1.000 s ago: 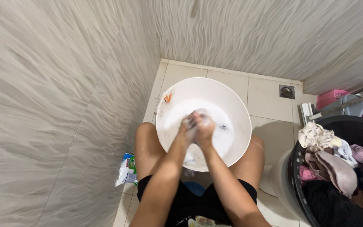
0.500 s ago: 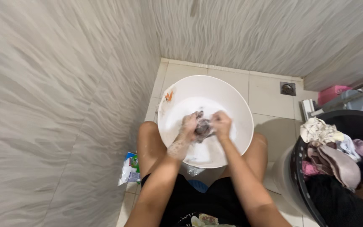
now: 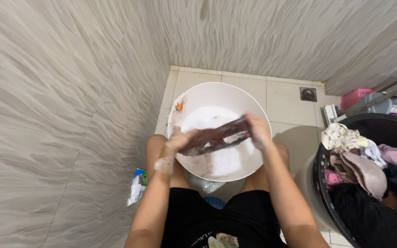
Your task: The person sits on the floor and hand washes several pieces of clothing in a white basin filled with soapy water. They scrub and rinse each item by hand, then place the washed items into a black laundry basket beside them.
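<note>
The left hand (image 3: pixel 176 139) and right hand (image 3: pixel 257 130) each grip an end of a dark wet cloth (image 3: pixel 214 136), stretched over the white basin (image 3: pixel 207 94) of soapy water; a laundry basket (image 3: pixel 320 183) stands beside.

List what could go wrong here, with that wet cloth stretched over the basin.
1. The dark cloth, pulled taut between the left hand and right hand, may drip or fling suds past the white basin onto the tiled floor.
2. Soapy hands could lose their hold on it.
</note>
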